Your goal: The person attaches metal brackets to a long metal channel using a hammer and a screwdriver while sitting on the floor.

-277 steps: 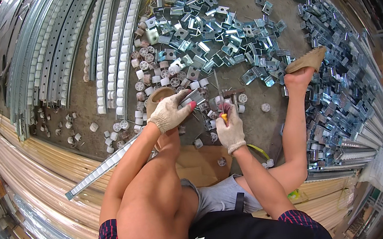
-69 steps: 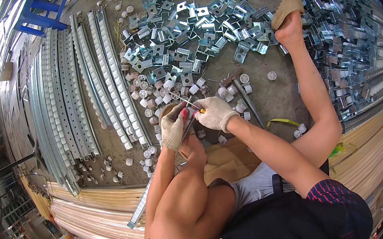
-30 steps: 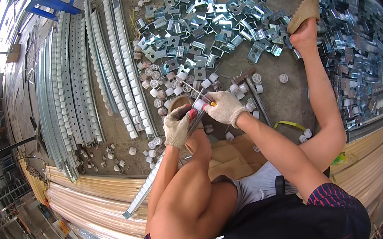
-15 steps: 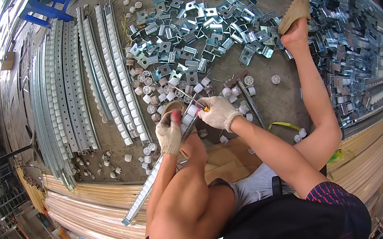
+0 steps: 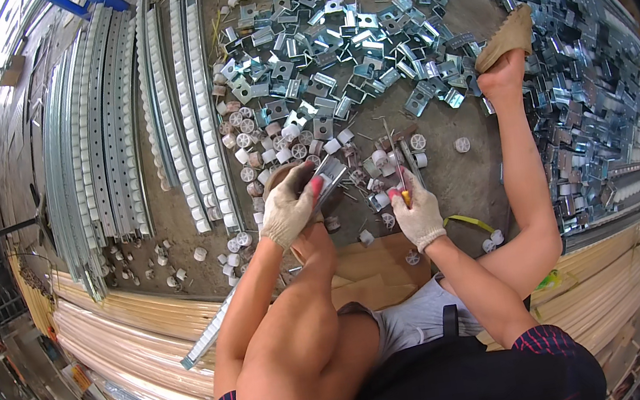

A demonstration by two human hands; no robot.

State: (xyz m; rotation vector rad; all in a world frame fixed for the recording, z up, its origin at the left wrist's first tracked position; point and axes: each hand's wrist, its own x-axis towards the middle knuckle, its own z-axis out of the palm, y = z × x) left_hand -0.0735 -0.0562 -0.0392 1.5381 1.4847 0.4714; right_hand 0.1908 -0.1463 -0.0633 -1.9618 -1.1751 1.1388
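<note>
My left hand (image 5: 288, 208), in a pale knit glove with pink and dark stained fingertips, is closed around a metal roller track (image 5: 210, 335). The track slants from between my feet down past my left leg, with a row of white rollers in its lower part. Its upper end, just beyond my fingers, shows bare metal channel. My right hand (image 5: 419, 215), gloved the same way, grips a screwdriver (image 5: 406, 197) with a yellow handle part and a thin shaft pointing away from me. It is apart from the track, over loose white rollers (image 5: 380, 158) on the floor.
Bent metal brackets (image 5: 333, 59) lie heaped ahead, with a larger pile (image 5: 569, 108) to the right. Several long roller tracks (image 5: 185, 112) lie at the left. Wrapped long strips (image 5: 133, 324) are stacked beneath me. A yellow strap (image 5: 466, 222) lies near my right knee.
My right hand has moved right and toward me, away from the track, taking the screwdriver along. My left hand still holds the track, whose upper end now shows bare channel.
</note>
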